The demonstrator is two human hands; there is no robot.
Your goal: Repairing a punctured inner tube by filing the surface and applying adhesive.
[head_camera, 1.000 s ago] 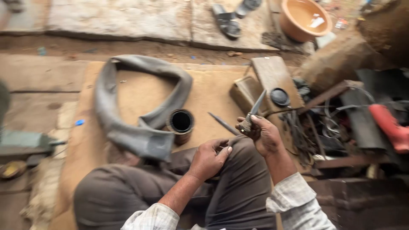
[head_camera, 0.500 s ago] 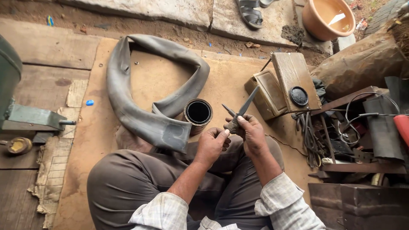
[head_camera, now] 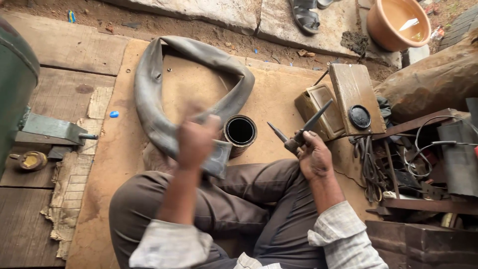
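Scissors (head_camera: 298, 133) sit in the right hand (head_camera: 312, 158), whose fingers are closed round the handles; the 2 dark blades stand spread in a V, one pointing up and right toward the wooden box (head_camera: 354, 94), the other up and left toward the black tin (head_camera: 240, 131). Their long axis runs roughly away from the person, with the tips over bare board. The grey inner tube (head_camera: 164, 99) lies to the left of the blades, looped on the brown board (head_camera: 279, 84), and its flattened end drapes down across the person's left knee, just beside the tin. The left hand (head_camera: 196, 140) is raised over that draped end and is motion-blurred; it seems curled loosely with a bit of rubber near the fingertips, but I cannot tell whether it actually grips the tube. So the left hand is the nearer one to the tube, the right hand the one with the tool, and the tin stands between them. Open board lies beyond the tin and inside the tube's loop. On the right the room is tight: the box, a smaller tan case (head_camera: 313, 107) touching it, and a tangle of metal tools and wire (head_camera: 398, 164) crowd close to the right wrist. Farther off, an orange basin (head_camera: 398, 22) sits at the top right.
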